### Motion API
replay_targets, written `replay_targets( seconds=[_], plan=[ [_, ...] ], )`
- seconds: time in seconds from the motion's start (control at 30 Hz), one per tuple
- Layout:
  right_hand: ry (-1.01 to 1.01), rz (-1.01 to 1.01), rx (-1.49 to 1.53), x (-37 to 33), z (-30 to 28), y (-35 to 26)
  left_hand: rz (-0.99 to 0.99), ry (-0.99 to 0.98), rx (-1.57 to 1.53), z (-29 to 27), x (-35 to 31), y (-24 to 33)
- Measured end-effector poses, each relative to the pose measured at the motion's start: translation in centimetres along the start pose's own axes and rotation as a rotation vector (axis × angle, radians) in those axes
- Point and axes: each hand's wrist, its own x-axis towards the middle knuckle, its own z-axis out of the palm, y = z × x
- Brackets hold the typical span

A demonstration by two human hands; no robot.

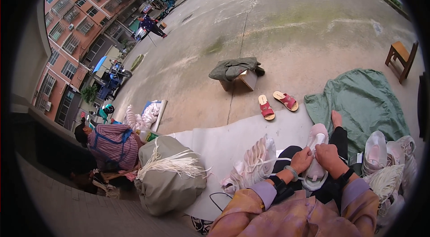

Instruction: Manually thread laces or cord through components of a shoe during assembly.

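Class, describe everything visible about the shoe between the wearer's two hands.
The shoe is pale pink and white, with a smooth, rounded pink far end and a whitish rim around the near end. Its material looks soft, perhaps fabric. It lies lengthwise, pointing away from the wearer, between the legs. The left hand and right hand touch its middle, hiding details there.
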Motion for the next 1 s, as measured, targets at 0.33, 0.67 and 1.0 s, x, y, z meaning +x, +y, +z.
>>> replay_targets(
  seconds=[0.33, 0.67, 1.0],
  plan=[
    [0.072, -0.095, -0.034, 0.6, 0.2, 0.1, -0.012, 0.03, -0.044, -0.4, 0.7, -0.6],
    [-0.042, 0.179, 0.111, -0.9, 0.0, 0.7, 0.07, 0.022, -0.014, -0.1, 1.2, -0.9],
    [0.09, 0.092, 0.23, -1.2, -0.1, 0.1, 0.083, -0.037, -0.048, -0.7, 1.5, -1.4]
  ],
)
